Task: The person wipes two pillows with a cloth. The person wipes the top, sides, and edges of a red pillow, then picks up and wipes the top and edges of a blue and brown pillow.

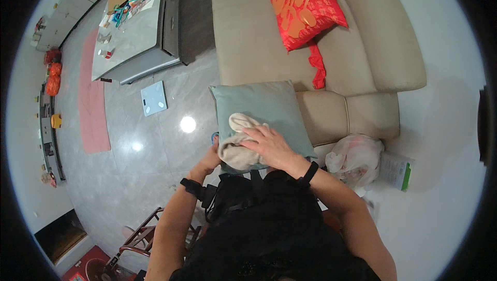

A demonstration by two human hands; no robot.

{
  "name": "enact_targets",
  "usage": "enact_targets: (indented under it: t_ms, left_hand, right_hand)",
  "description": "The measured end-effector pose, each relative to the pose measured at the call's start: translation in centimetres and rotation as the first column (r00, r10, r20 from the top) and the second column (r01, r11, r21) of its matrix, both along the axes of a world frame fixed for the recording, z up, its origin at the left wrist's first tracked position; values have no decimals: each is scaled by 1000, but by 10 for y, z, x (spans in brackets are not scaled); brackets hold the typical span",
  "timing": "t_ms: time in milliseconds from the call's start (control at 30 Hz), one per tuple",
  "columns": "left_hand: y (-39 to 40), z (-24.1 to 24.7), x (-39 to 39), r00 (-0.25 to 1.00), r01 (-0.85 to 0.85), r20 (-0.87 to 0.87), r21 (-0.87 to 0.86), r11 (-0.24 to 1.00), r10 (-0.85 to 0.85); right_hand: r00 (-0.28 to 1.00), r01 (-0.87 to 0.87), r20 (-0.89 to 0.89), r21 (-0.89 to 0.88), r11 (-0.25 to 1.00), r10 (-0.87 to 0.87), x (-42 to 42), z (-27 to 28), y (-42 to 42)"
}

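A pale green cushion [260,102] lies in front of me against the end of the beige sofa. On its near left part rests a crumpled cream cloth [238,156]. My right hand [270,145] is spread over the cloth, its fingers on the fabric and slightly apart. At the cushion's near left edge is my left hand [212,156], its fingers partly hidden by the cushion and cloth; whether it grips the edge cannot be told. A bit of blue shows beside its fingertips.
Beyond the cushion stretches the beige sofa [248,28] with a red cushion [303,9]. Plastic bags [355,158] and a box [394,170] stand at right. A cluttered table [136,44], a scale [154,98] and a pink mat [92,106] are at left; a wooden chair frame [143,234] is behind left.
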State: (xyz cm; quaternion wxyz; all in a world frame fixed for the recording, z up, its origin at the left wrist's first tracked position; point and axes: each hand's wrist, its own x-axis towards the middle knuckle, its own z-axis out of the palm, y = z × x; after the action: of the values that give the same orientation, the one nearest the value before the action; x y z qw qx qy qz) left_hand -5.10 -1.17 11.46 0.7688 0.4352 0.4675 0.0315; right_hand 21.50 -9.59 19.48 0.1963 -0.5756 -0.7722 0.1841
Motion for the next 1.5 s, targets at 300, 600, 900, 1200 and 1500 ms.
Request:
enact_targets:
  t_ms: [300, 600, 900, 1200, 1500]
  left_hand:
    - [7, 44, 30, 995, -96, -18, 95, 991, 98]
    - [41, 116, 56, 969, 245, -25, 260, 934, -247]
    - [18, 135, 95, 936, 335, -250, 849, 408, -249]
    - [28, 129, 131, 986, 150, -104, 901, 407, -133]
    - [35, 148, 116, 912, -270, 376, 243, 932, 166]
  right_hand:
    - [820, 569, 307, -354, 742, -483, 140, -49, -112]
    - [661, 741, 61, -217, 636, -748, 146, -10, -84]
    - [206, 730, -376, -556, 398, -903, 184, -49, -87]
    - [245, 856, -485, -298, 422, -840, 188, 20, -75]
    - [515, 825, -513, 78, 560, -687, 152, 139, -46]
